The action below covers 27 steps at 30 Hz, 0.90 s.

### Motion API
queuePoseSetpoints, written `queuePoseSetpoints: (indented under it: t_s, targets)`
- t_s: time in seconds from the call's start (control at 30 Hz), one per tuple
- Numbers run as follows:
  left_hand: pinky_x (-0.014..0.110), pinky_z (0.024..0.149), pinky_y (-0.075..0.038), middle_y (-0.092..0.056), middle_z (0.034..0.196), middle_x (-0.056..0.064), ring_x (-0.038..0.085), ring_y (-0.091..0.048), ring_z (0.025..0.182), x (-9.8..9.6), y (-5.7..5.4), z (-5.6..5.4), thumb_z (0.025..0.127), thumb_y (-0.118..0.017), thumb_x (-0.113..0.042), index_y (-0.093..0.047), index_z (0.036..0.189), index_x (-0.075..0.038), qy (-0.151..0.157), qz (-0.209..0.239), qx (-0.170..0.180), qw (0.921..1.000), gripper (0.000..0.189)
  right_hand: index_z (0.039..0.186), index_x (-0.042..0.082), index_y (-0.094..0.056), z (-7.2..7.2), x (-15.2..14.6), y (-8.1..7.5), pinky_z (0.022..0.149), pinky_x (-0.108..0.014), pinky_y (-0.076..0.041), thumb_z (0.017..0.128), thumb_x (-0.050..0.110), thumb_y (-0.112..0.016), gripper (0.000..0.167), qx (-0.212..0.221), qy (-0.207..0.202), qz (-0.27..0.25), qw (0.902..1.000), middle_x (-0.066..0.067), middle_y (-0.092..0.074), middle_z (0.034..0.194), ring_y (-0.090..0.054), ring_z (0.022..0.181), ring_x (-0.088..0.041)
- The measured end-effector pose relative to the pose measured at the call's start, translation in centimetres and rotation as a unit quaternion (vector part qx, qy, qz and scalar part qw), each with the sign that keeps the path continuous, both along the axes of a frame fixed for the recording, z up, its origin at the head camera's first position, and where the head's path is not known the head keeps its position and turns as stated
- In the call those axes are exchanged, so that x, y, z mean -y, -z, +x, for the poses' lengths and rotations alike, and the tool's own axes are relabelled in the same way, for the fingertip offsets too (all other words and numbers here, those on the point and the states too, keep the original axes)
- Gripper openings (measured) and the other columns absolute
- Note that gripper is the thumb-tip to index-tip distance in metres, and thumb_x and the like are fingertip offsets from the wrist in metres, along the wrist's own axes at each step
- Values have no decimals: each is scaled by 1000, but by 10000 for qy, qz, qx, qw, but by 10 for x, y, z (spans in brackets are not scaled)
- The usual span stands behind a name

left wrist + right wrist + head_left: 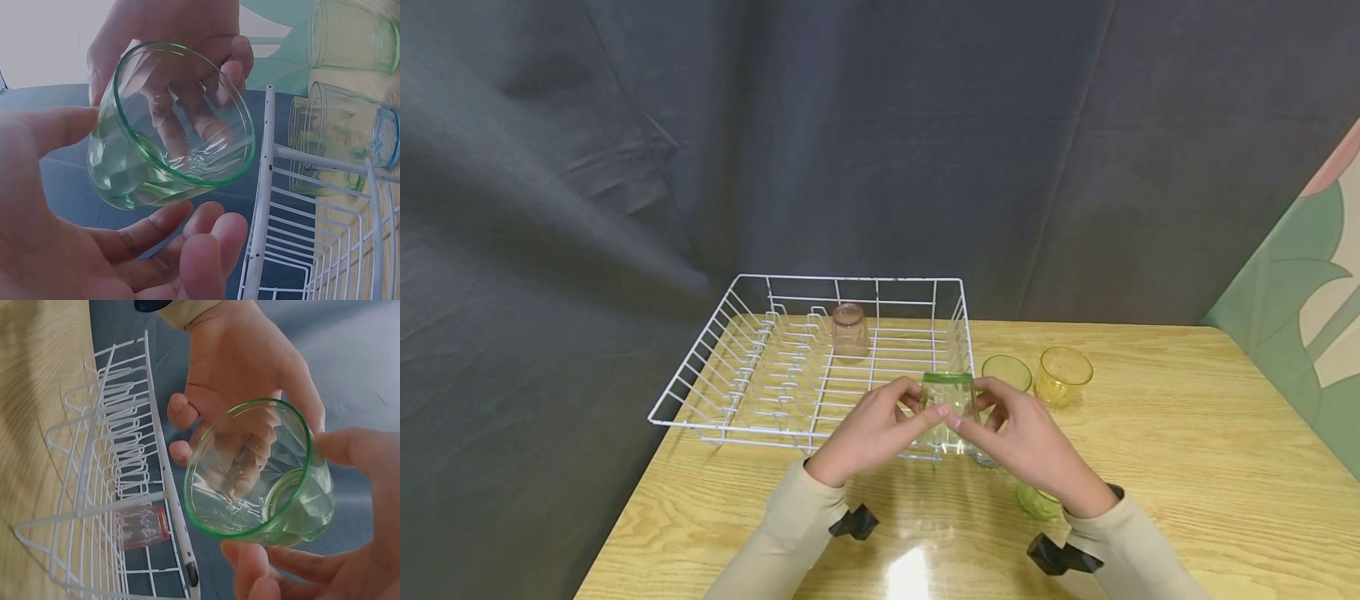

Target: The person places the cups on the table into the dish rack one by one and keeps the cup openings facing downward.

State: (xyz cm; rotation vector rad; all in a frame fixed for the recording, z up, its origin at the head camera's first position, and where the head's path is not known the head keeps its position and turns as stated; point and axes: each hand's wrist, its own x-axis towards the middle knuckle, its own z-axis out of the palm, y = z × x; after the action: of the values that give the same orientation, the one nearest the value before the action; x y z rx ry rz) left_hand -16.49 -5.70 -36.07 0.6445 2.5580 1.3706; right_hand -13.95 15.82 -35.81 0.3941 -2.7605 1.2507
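A clear green drinking glass (950, 417) is held up between my two hands, its mouth turned downward and its thicker green base on top. My left hand (880, 425) holds its left side, with the thumb (69, 125) against the wall and the fingers curled around below. My right hand (1018, 429) grips the opposite side, thumb and fingers about the wall. Both thumb tips nearly meet on the near face. In the right wrist view the glass's open rim (194, 509) faces the camera, and fingers show through it.
A white wire dish rack (820, 435) stands left of the hands, with a pink glass (850, 333) inside near its back. Right of the rack are a yellow glass (1063, 375), a yellow-green glass (1007, 371) and a bluish glass (384, 137). Another lime glass (1037, 502) sits below my right wrist.
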Motion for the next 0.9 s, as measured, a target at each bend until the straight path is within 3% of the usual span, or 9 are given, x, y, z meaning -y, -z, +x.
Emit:
queuePoseSetpoints:
  t_s: [0.3,0.7,0.9]
  targets:
    - [30,71,-53,-62,105,-3,13,-61,81,0,1,-1,96,-58,-55,-62,115,-15,42,96,-46,9999,44,121,6,-61,-2,-2,3,49,-27,-44,90,38,-74,46,220,-272,-472,9983,-4,-66,94,-56,64,-13]
    - [33,61,-53,-64,104,-1,14,-62,77,0,2,-2,95,-60,-53,-60,118,-13,57,251,71,9996,46,128,8,-58,-1,-3,7,48,-27,-46,88,34,-78,51,156,-450,-606,9970,-6,-67,101,-56,64,-13]
    - [31,62,-52,-64,101,-3,14,-61,79,1,2,-2,94,-62,-53,-61,113,-17,24,219,-105,9997,40,130,10,-57,-1,-3,8,47,-27,-45,87,32,-79,53,178,-477,-667,9965,-7,-66,105,-56,63,-12]
